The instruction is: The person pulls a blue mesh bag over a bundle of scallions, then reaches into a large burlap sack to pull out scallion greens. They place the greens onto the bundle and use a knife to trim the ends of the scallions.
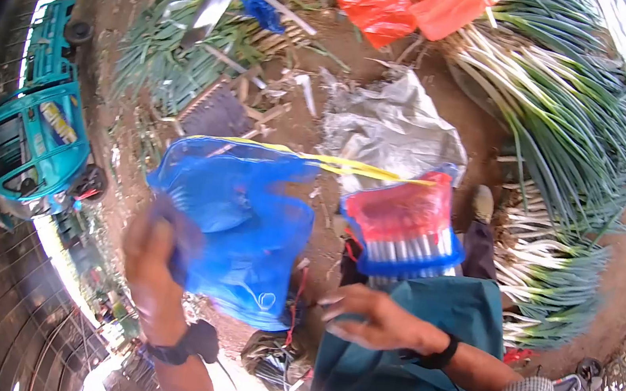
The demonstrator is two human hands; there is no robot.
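Note:
My left hand (pixel 154 257), smeared by motion, is closed at the left edge of a thin blue plastic bag (pixel 246 214), which hangs crumpled and spread out. Above my lap, my right hand (pixel 372 318) is held with its fingers apart and slightly bent, nothing visible in them. Just beyond it, by my knee, is a red item with a blue rim and a row of silvery ridges (pixel 410 229); its kind I cannot make out. A yellow strip (pixel 349 166) runs from the bag's top edge to that red item. A teal apron (pixel 405 368) covers my lap.
Green onions (pixel 557 110) lie in large piles at the right, with another pile (pixel 153 53) at the upper left. A silvery sheet (pixel 400 120) and red plastic bags (pixel 404 4) lie ahead on bare soil. A teal truck (pixel 43 125) stands at the left.

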